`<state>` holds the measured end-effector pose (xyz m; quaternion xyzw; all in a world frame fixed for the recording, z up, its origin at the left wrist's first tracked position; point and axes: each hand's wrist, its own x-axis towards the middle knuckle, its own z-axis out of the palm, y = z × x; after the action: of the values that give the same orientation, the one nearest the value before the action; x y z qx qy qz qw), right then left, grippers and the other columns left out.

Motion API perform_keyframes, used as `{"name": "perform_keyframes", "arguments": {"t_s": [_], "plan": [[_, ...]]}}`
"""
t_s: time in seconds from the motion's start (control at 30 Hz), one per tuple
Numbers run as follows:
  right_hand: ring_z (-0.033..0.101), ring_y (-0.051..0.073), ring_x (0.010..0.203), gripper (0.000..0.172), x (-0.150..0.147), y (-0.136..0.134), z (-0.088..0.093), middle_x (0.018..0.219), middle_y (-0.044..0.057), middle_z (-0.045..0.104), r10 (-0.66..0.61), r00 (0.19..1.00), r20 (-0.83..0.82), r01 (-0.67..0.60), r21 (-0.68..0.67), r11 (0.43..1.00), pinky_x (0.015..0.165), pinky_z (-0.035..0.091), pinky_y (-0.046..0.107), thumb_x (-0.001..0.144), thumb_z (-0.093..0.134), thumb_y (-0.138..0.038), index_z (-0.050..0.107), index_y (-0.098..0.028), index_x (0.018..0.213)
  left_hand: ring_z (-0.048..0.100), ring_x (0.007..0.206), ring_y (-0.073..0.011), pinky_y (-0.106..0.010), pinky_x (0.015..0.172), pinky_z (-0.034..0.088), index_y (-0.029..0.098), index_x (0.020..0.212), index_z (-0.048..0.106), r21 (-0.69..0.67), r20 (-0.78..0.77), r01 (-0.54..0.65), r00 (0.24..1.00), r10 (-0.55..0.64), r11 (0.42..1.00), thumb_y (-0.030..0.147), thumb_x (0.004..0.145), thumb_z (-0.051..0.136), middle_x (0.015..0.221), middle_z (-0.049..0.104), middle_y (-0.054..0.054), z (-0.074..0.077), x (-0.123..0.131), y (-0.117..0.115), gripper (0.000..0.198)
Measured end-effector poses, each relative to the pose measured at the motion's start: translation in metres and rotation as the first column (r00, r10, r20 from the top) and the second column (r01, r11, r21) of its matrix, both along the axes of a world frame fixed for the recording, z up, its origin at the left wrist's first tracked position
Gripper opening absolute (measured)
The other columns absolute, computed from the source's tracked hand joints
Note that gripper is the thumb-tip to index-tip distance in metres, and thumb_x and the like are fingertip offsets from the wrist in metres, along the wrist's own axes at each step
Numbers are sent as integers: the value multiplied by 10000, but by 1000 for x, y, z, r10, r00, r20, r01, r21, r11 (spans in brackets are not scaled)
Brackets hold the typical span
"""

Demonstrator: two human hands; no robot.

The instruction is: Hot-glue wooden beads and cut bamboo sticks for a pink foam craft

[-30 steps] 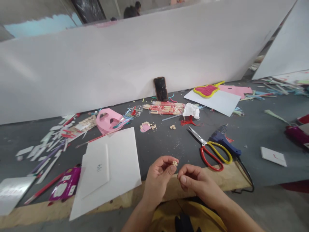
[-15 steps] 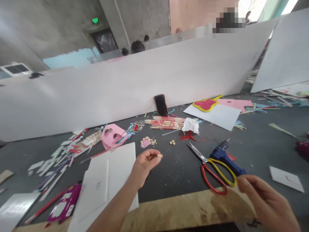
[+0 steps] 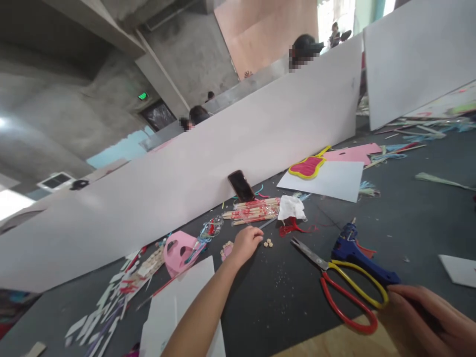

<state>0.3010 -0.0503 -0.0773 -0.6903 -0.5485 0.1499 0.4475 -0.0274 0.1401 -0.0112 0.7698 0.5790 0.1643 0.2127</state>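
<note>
My left hand (image 3: 246, 246) reaches over the dark table, its fingers bent together. Their tips are beside a small flower-like cluster of beige pieces (image 3: 268, 243); what they hold is hidden. Partly behind this hand lies a pink piece edged with beige bits (image 3: 226, 250). At the lower right my right hand (image 3: 427, 310) is closed, thumb and forefinger together near the handle end of a blue glue gun (image 3: 366, 255). I cannot make out what is in it. Scissors (image 3: 316, 258) with one red and one yellow handle lie between the hands, blades apart.
A phone (image 3: 241, 186) leans on the white partition (image 3: 178, 173), behind wrapped sticks (image 3: 253, 210). Crumpled white tissue (image 3: 291, 207) lies over red thread. At left are a pink cut-out (image 3: 180, 253), white board (image 3: 193, 302) and scattered strips (image 3: 107, 302); a red-and-yellow shape (image 3: 307, 167) rests on paper.
My left hand has moved forward and right from above the table to the beige cluster; the beige bit seen in its fingers is now hidden. The view has tilted. My right hand remains near the handles.
</note>
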Motion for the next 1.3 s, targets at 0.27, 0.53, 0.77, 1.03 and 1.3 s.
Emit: {"name": "perform_keyframes", "arguments": {"t_s": [0.27, 0.53, 0.77, 1.03, 1.3], "plan": [[651, 246, 627, 267, 1, -3, 7, 790, 104, 707, 88, 996, -14, -88, -23, 996, 543, 469, 370, 737, 602, -597, 687, -355, 810, 656, 829, -165, -260, 785, 478, 193, 878, 704, -27, -9, -35, 999, 35, 999, 180, 767, 593, 892, 725, -25, -17, 11, 6, 156], [649, 237, 601, 358, -1, 1, 16, 752, 100, 709, 88, 996, -27, -88, -15, 996, 487, 461, 350, 705, 575, -690, 694, -357, 760, 666, 866, -177, -278, 811, 477, 212, 892, 709, -41, -62, -40, 997, 37, 998, 74, 756, 541, 918, 739, -24, -13, 3, -1, 257], [652, 229, 620, 321, 1, 0, 12, 777, 95, 714, 99, 995, -27, -100, -14, 995, 530, 476, 343, 723, 592, -650, 698, -356, 793, 620, 971, -189, -315, 897, 436, 204, 929, 709, -2, -129, -21, 991, 21, 1000, 43, 788, 513, 993, 716, -44, -15, 0, -5, 291], [646, 232, 583, 317, -2, 3, 28, 738, 95, 713, 96, 994, -52, -97, -24, 995, 469, 467, 324, 700, 613, -635, 710, -335, 731, 635, 949, -191, -312, 881, 451, 206, 940, 709, 34, -129, -1, 992, 5, 999, 82, 821, 516, 978, 719, -50, -17, 5, -6, 259], [628, 223, 521, 234, -1, -3, 21, 667, 54, 695, -45, 999, -10, 45, -14, 999, 446, 456, 315, 707, 552, -517, 648, -306, 747, 623, 868, -181, -328, 821, 487, 201, 1114, 629, 151, -135, -80, 986, 100, 985, 267, 870, 491, 1038, 640, -72, -1, -17, -31, 289]]}}
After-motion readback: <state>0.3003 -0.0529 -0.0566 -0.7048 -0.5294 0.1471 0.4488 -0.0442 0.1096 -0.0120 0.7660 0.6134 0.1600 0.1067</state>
